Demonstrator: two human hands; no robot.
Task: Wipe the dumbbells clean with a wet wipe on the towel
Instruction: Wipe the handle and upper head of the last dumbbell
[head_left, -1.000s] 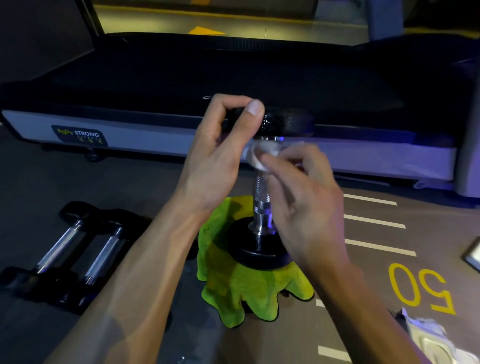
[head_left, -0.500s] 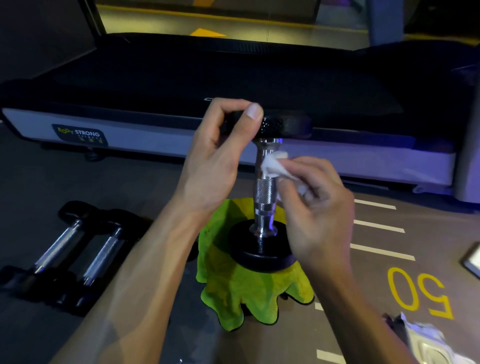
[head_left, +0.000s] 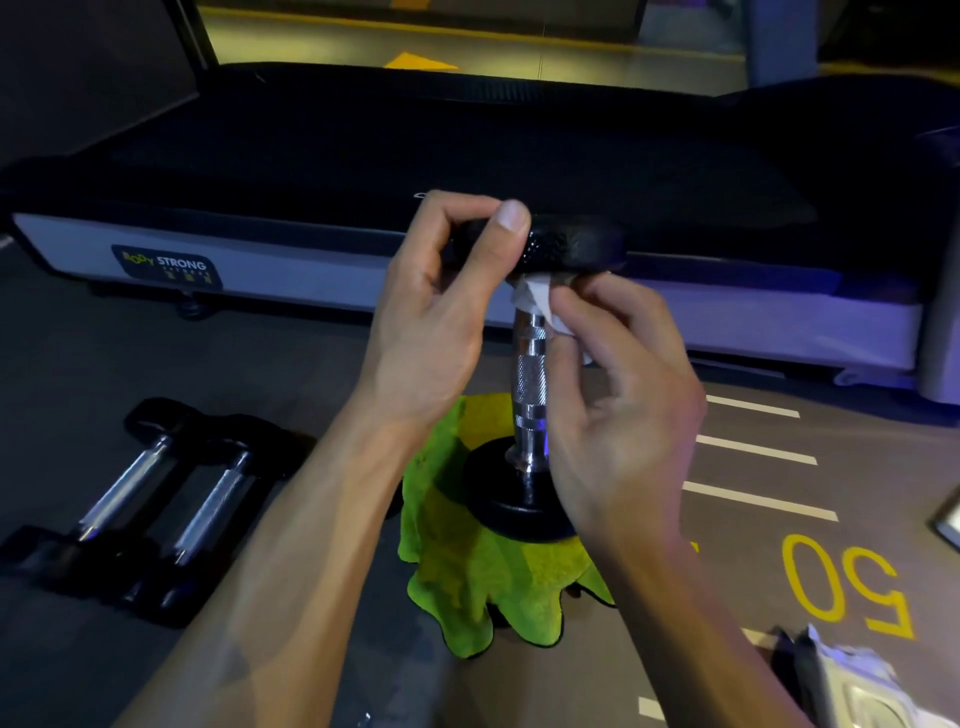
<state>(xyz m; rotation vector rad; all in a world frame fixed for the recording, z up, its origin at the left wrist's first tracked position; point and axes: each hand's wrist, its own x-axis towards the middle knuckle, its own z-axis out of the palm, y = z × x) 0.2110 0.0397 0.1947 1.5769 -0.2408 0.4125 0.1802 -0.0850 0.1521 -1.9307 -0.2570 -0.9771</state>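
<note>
1. The green towel (head_left: 483, 582) lies on the floor at lower centre.
2. The dumbbell (head_left: 530, 374) stands on it, long axis vertical.
3. The left hand (head_left: 441, 312) pinches the top head.
4. The right hand (head_left: 618, 395) pinches the wet wipe (head_left: 535, 299) against the handle's top, so the unwiped length lies straight below.

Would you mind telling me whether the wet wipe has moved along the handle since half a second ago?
Yes: the wet wipe has gone up the handle, now just under the dumbbell's top head.
</note>
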